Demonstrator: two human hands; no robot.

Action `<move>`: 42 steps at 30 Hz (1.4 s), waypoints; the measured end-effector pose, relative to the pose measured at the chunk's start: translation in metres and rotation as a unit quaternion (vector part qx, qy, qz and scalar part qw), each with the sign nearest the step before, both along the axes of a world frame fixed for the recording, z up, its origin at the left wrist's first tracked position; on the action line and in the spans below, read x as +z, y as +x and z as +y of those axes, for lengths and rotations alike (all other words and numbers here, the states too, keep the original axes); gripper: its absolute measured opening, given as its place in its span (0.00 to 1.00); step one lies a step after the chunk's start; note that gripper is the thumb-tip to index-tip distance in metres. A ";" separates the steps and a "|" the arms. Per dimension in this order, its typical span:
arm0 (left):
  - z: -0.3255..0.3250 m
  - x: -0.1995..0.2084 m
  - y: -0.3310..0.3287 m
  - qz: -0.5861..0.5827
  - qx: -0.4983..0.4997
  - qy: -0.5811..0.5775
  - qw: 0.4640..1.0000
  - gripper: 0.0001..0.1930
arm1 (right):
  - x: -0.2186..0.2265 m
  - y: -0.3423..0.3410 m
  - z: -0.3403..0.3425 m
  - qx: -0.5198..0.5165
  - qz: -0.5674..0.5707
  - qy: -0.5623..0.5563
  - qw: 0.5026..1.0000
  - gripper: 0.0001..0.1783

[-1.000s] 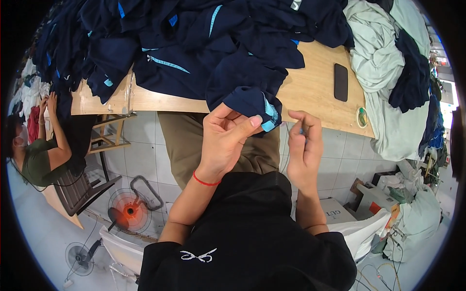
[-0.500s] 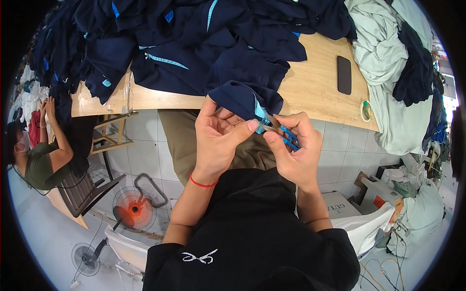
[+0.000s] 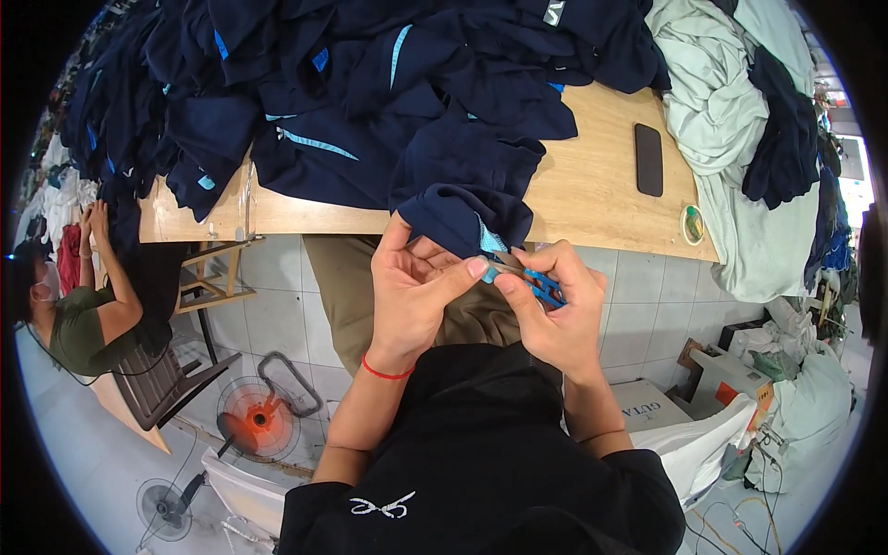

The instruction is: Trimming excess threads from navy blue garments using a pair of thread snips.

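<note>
My left hand (image 3: pixel 416 291) pinches the edge of a navy garment (image 3: pixel 449 217), thumb and fingers closed on its light-blue trim. A narrow light-blue band (image 3: pixel 488 239) shows along the garment's fold. Closed round blue-handled thread snips (image 3: pixel 544 288), my right hand (image 3: pixel 560 301) has the metal blades at the trim, close to my left thumb tip. Whether the blades have cut into anything is too small to tell. The rest of the garment runs up over the table's front edge.
Navy garments with blue trims (image 3: pixel 370 102) lie heaped over the wooden table (image 3: pixel 592 185). A phone (image 3: pixel 649 159) and a small round dish (image 3: pixel 692 224) lie at right, beside pale green cloth (image 3: pixel 712 111). At left are a seated person (image 3: pixel 88 310) and fans (image 3: pixel 259 419).
The snips' blades have shifted slightly left along the trim, toward my left thumb. The table and garments appear a little lower in the view.
</note>
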State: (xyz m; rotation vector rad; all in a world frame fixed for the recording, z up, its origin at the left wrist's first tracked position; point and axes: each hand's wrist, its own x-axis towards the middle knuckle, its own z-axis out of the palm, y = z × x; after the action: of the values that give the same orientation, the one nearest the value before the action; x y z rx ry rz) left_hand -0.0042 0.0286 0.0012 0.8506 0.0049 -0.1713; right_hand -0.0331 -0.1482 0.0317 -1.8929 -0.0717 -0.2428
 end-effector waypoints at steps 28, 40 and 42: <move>0.003 -0.002 0.001 0.067 -0.014 -0.077 0.995 0.32 | -0.005 0.002 0.002 0.021 0.029 0.026 0.999 0.11; 0.002 -0.002 0.000 0.047 -0.012 -0.067 0.997 0.32 | -0.004 0.001 0.000 0.035 0.081 0.051 0.995 0.08; 0.003 -0.003 0.000 0.051 -0.013 -0.068 0.996 0.32 | -0.005 0.002 0.000 0.036 0.080 0.050 0.995 0.08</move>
State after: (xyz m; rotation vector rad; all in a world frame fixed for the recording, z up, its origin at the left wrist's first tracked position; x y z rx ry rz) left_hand -0.0037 0.0316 -0.0022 0.7055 0.0780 -0.2369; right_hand -0.0312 -0.1485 0.0268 -1.8002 -0.0196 -0.0451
